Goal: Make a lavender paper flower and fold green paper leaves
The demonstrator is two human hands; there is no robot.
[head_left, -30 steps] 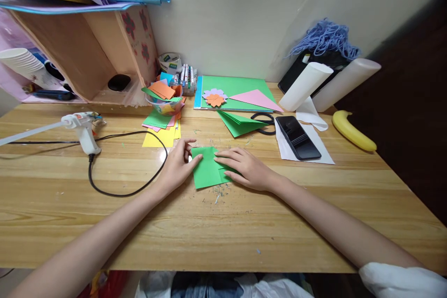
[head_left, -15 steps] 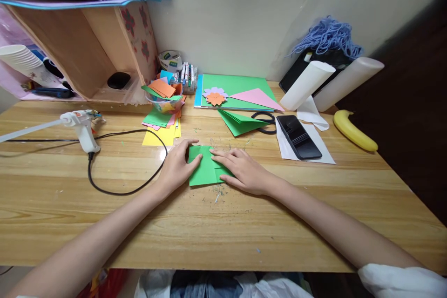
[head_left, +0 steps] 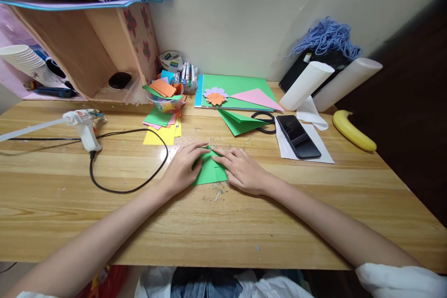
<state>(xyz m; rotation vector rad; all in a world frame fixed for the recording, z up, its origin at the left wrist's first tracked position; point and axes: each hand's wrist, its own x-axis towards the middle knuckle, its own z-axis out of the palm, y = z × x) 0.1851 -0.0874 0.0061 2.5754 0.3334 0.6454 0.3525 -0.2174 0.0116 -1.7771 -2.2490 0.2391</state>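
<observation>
A folded piece of green paper (head_left: 208, 171) lies on the wooden table (head_left: 223, 223) in front of me. My left hand (head_left: 183, 167) rests on its left side with fingers stretched flat over the fold. My right hand (head_left: 242, 170) presses on its right side, fingers flat and pointing left. The fingertips of both hands nearly meet at the paper's top corner.
A glue gun (head_left: 82, 123) with a black cord (head_left: 129, 186) lies at the left. Coloured paper stacks (head_left: 162, 128), green folded sheets (head_left: 239, 123), scissors (head_left: 263, 118), a phone (head_left: 298, 136) and a banana (head_left: 352, 130) sit behind. A wooden shelf (head_left: 87, 51) stands at the back left.
Both hands have closed in over the green paper, and its sides have been folded inward so it looks narrower, with a point at the top.
</observation>
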